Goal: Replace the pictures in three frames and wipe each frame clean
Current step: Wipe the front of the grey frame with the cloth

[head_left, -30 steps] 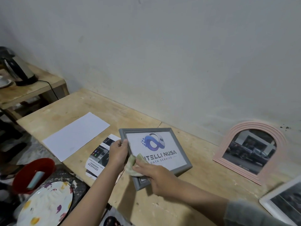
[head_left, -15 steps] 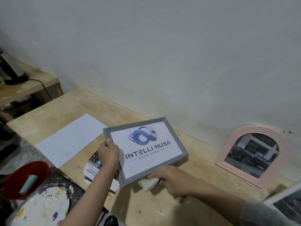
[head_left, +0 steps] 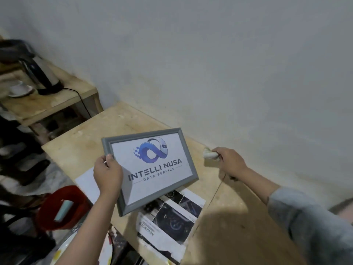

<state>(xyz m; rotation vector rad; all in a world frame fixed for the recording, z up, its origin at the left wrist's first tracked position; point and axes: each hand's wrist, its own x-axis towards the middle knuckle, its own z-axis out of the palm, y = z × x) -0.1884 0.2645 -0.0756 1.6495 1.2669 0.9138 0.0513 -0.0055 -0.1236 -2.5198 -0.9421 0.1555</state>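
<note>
My left hand point(head_left: 108, 174) grips the left edge of a grey picture frame point(head_left: 188, 159) and holds it tilted above the wooden table point(head_left: 118, 129). The frame shows a white picture with a blue logo and the words "INTELLI NUSA DATA SERVICE". My right hand point(head_left: 230, 161) is off to the frame's right, near the wall, closed around a crumpled pale cloth point(head_left: 209, 154). The cloth is clear of the frame.
A dark printed picture point(head_left: 172, 217) lies on the table under the frame, and a white sheet point(head_left: 87, 183) peeks out behind my left hand. A red bucket point(head_left: 55, 207) stands on the floor at the left. A kettle point(head_left: 41, 73) and a cup sit on a side shelf.
My left hand has lifted the frame higher and turned it. My right hand has pulled the cloth away from the frame's lower edge to the right. The view has swung left, hiding the pink arched frame.
</note>
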